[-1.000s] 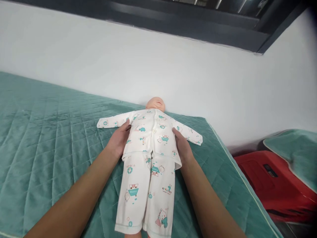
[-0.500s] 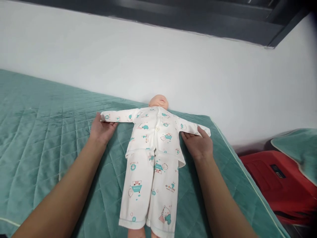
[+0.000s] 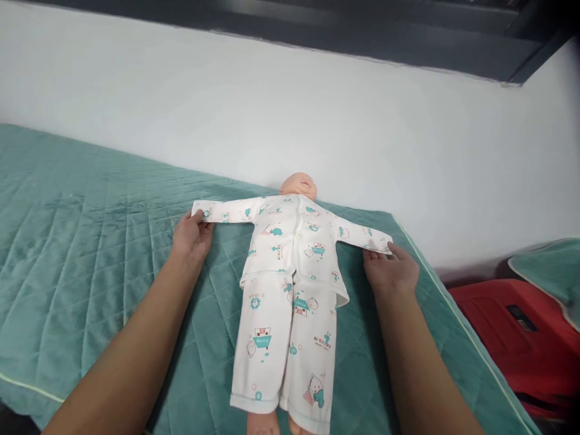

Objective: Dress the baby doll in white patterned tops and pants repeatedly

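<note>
A baby doll (image 3: 298,183) lies on its back on a green quilted bed cover (image 3: 113,241), its head toward the wall. It wears a white long-sleeved top (image 3: 296,241) and white trousers (image 3: 263,344), both printed with small teal and pink figures. Both sleeves stretch out sideways. At the cuff of the sleeve on the left, my left hand (image 3: 193,238) pinches the cloth between thumb and fingers. My right hand (image 3: 392,269) grips the end of the other sleeve, thumb on top and fingers underneath. The doll's hands are hidden inside the sleeves; its feet show below the trouser hems.
Behind the bed rises a white wall (image 3: 272,109) with a dark frame (image 3: 362,36) above it. Right of the bed's piped edge stands a red plastic object (image 3: 512,332), with a piece of green cloth (image 3: 548,272) over part of it.
My right hand has slid outward along its sleeve to the cuff. My left thumb has closed over the other cuff. The whole scene has shifted slightly right in view.
</note>
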A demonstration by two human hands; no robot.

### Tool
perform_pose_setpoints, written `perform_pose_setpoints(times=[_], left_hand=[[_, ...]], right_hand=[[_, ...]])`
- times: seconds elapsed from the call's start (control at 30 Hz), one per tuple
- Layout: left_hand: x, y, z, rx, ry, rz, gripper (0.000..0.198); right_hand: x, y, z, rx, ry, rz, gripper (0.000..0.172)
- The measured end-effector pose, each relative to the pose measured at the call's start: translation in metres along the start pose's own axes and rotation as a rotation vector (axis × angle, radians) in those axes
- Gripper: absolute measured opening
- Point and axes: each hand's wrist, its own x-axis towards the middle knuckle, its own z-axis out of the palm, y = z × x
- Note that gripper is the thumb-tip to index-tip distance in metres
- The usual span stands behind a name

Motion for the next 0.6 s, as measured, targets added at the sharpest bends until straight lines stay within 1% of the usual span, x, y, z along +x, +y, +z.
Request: perform_pose_setpoints(times=[0.07,0.13,0.23,0.3,0.4,0.5,0.53,0.6], left_hand=[[-0.002,0.001,0.002,-0.019,0.030,0.005,0.023],[-0.002,0.002,0.002,0.003,0.046,0.042,0.026],[-0.001,0.002,0.001,0.057,0.048,0.107,0.031],[0.000,0.000,-0.001,0.099,0.049,0.152,0.034],[0.000,-0.002,-0.003,0.173,0.078,0.204,0.037],[-0.001,-0.003,-0.006,0.299,0.160,0.296,0.040],[-0.002,-0.003,-0.006,0.348,0.186,0.341,0.039],[-0.006,-0.002,-0.007,0.428,0.209,0.419,0.036]], right_hand=[[0.003,-0.003,-0.002,-0.058,0.061,-0.025,0.027],[0.005,-0.004,-0.003,-0.107,0.104,-0.053,0.034],[0.009,-0.001,-0.006,-0.159,0.120,-0.111,0.045],[0.013,0.002,-0.008,-0.217,0.130,-0.161,0.046],[0.020,0.006,-0.012,-0.321,0.168,-0.287,0.045],[0.023,0.009,-0.017,-0.432,0.201,-0.430,0.044],[0.022,0.010,-0.018,-0.511,0.190,-0.490,0.046],[0.018,0.012,-0.019,-0.705,0.117,-0.609,0.051]])
